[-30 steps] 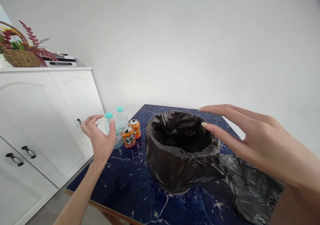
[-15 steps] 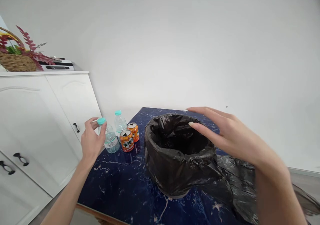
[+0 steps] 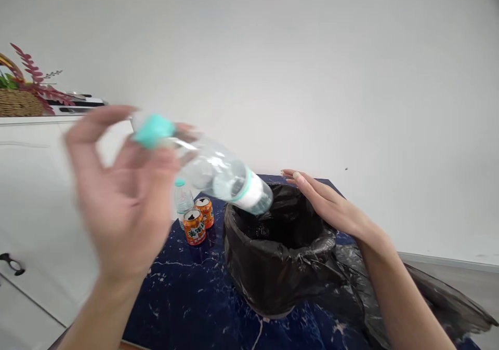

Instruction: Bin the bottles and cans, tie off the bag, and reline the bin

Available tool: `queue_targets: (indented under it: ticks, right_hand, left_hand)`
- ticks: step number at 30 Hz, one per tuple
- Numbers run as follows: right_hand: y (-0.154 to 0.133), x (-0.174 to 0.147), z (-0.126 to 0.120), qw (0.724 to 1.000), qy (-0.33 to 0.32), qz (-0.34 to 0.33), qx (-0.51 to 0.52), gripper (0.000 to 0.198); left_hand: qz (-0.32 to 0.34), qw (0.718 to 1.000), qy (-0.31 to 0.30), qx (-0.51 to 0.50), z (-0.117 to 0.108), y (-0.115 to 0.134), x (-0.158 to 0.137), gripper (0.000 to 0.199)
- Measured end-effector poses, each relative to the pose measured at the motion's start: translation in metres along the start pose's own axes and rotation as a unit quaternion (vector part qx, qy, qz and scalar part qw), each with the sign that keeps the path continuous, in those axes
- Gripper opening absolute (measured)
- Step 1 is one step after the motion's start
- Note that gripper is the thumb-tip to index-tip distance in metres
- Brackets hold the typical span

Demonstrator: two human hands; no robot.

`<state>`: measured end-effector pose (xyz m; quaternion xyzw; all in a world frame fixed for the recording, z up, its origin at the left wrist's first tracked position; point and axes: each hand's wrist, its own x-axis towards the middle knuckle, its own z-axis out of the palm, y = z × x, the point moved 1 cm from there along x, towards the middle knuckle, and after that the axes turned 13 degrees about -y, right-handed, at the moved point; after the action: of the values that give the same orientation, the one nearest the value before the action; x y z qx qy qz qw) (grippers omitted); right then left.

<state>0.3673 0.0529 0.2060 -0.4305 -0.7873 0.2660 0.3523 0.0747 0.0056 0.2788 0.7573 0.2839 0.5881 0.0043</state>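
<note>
Blurred by motion, my left hand [image 3: 120, 189] has its thumb and fingers about the neck of a clear plastic water bottle [image 3: 220, 171] with a turquoise cap. The bottle is tilted, its base down at the left part of the mouth of a bin [image 3: 273, 277] lined with a black plastic bag. My right hand [image 3: 323, 199] is open, fingers stretched out, over the right side of the bin's rim. A second water bottle [image 3: 183, 200] and two orange drink cans, a front one [image 3: 194, 227] and a back one [image 3: 205, 211], stand left of the bin.
Everything stands on a dark blue marbled table [image 3: 187, 298] against a white wall. Loose black plastic [image 3: 440, 298] spreads to the right of the bin. At left is a white cabinet [image 3: 35, 199] with a wicker basket [image 3: 19, 102] on top.
My left hand has lifted one water bottle off the table and carried it right, tipping it toward the bin. My right hand has lowered slightly to the bin's rim.
</note>
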Motion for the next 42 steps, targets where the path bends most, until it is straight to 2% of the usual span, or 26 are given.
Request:
queue_targets:
  ticks: [1, 3, 5, 7, 10, 13, 18, 24, 27, 33, 36, 38, 42]
  right_hand:
    - [0.001, 0.000, 0.000, 1.000, -0.001, 0.005, -0.001, 0.065]
    - [0.002, 0.002, 0.001, 1.000, -0.001, 0.000, -0.007, 0.064]
    - [0.002, 0.003, 0.002, 1.000, -0.006, -0.022, -0.017, 0.060]
    - [0.002, 0.005, 0.002, 0.999, -0.014, -0.036, -0.025, 0.057]
    - [0.001, 0.005, 0.001, 0.999, -0.024, -0.027, -0.027, 0.058]
    - [-0.001, 0.003, 0.000, 0.999, -0.019, -0.018, -0.027, 0.060]
    - [-0.005, -0.001, -0.002, 1.000, -0.026, 0.006, -0.017, 0.063]
    - [-0.004, -0.002, -0.003, 0.999, -0.030, 0.031, -0.010, 0.070]
    - [-0.004, -0.002, -0.003, 0.999, -0.033, 0.032, -0.017, 0.071]
    - [-0.007, -0.001, -0.004, 0.997, -0.053, 0.034, -0.045, 0.067]
    - [-0.009, -0.001, -0.003, 0.996, -0.059, 0.037, -0.050, 0.067]
    - [-0.010, -0.001, -0.003, 0.996, -0.062, 0.034, -0.050, 0.067]
    - [-0.009, -0.002, -0.003, 0.996, -0.063, 0.039, -0.049, 0.068]
  left_hand:
    - [-0.004, 0.997, -0.060, -0.057, 0.012, 0.003, 0.005, 0.041]
    - [-0.041, 0.971, -0.191, -0.137, 0.034, 0.002, 0.013, 0.041]
    - [-0.083, 0.936, -0.305, -0.152, 0.052, -0.009, 0.016, 0.043]
    - [-0.103, 0.907, -0.385, -0.139, 0.064, -0.024, 0.017, 0.045]
    - [-0.110, 0.877, -0.455, -0.110, 0.075, -0.048, 0.017, 0.043]
    - [-0.101, 0.866, -0.488, -0.049, 0.076, -0.061, 0.020, 0.037]
    - [-0.086, 0.826, -0.551, 0.086, 0.072, -0.058, 0.030, 0.041]
    - [-0.061, 0.783, -0.605, 0.128, 0.083, -0.057, 0.031, 0.043]
    - [-0.051, 0.785, -0.601, 0.142, 0.082, -0.055, 0.037, 0.042]
    - [-0.050, 0.807, -0.559, 0.182, 0.059, -0.045, 0.062, 0.039]
    - [-0.042, 0.813, -0.549, 0.188, 0.056, -0.044, 0.067, 0.038]
    - [-0.046, 0.803, -0.560, 0.197, 0.060, -0.046, 0.065, 0.039]
    - [-0.065, 0.762, -0.613, 0.198, 0.078, -0.053, 0.053, 0.041]
